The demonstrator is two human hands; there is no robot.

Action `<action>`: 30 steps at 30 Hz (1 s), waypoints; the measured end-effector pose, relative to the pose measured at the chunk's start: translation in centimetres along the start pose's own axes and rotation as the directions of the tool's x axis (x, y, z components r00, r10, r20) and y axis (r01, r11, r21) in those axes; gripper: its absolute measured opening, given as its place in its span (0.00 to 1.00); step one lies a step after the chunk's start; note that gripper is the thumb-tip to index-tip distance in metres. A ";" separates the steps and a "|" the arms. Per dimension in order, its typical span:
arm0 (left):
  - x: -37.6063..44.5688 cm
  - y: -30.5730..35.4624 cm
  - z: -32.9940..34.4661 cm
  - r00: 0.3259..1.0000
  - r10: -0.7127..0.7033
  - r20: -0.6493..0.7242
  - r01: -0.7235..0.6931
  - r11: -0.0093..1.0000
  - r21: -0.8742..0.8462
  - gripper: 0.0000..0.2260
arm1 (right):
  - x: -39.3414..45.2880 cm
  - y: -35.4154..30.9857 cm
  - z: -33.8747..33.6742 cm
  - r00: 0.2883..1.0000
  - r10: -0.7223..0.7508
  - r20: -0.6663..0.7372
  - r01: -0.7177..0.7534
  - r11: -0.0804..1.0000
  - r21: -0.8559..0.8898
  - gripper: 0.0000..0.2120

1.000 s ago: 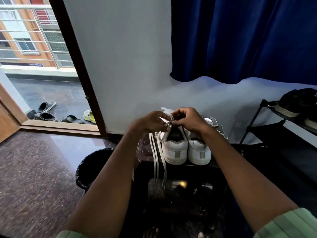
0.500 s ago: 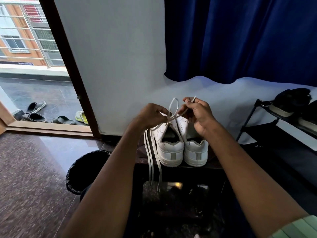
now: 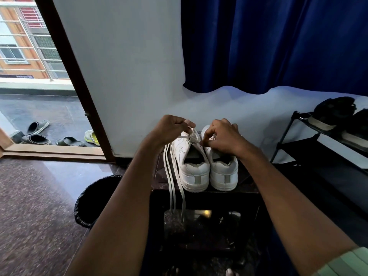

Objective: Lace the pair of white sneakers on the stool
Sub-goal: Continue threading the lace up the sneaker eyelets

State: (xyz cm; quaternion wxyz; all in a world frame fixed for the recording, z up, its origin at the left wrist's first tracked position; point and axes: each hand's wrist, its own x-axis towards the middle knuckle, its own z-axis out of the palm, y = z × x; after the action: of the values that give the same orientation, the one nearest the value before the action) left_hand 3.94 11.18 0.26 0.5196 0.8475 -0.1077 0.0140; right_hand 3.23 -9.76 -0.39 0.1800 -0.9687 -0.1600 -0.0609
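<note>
Two white sneakers stand side by side on a dark stool [image 3: 247,188], heels toward the camera, the left sneaker [image 3: 191,166] touching the right sneaker [image 3: 224,172] along their inner sides. The left hand [image 3: 169,130] is curled above the left sneaker's lacing area, thumb and fingers pinching a white lace [image 3: 173,176]; long strands of it hang down past the stool's front edge. The right hand [image 3: 223,136] is curled over the right sneaker's tongue area, fingertips pinching what appears to be a lace end, though the detail is too small to be sure. Left of the stool a round bin [image 3: 89,202] lined with a black bag stands on the speckled floor; its inside is dark and its contents cannot be made out. At right a black shoe rack [image 3: 298,136] holds dark shoes [image 3: 334,112] on its top shelf. Beyond the open doorway, sandals [image 3: 37,134] lie on the balcony floor. No brand mark or writing on the sneakers can be read.
</note>
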 end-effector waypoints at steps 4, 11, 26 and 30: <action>-0.3 0.2 -0.4 0.992 -0.114 0.054 0.122 0.975 -0.184 0.15 | 0.4 0.0 0.6 0.998 0.063 -0.008 -0.054 0.916 0.398 0.11; -0.2 -0.1 -1.0 0.966 -0.245 -0.077 0.204 0.914 -0.350 0.12 | 0.2 -1.5 -1.0 0.981 0.184 0.057 -0.069 0.059 0.996 0.13; -0.9 -0.5 -2.2 0.945 -0.177 -0.274 0.116 0.967 -0.226 0.11 | 0.2 -1.2 -0.7 0.996 0.089 -0.032 -0.047 0.757 0.652 0.20; -1.4 2.0 -2.3 0.919 -0.339 -0.203 0.066 0.639 -0.766 0.15 | 0.1 -1.8 -2.1 0.947 0.320 0.029 -0.065 0.102 0.993 0.20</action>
State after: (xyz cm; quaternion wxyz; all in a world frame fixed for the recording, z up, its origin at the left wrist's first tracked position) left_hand 2.35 12.59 2.92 0.8286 0.5516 0.0813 0.0503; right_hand 2.59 -8.89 2.15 0.7925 -0.6096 -0.0138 -0.0101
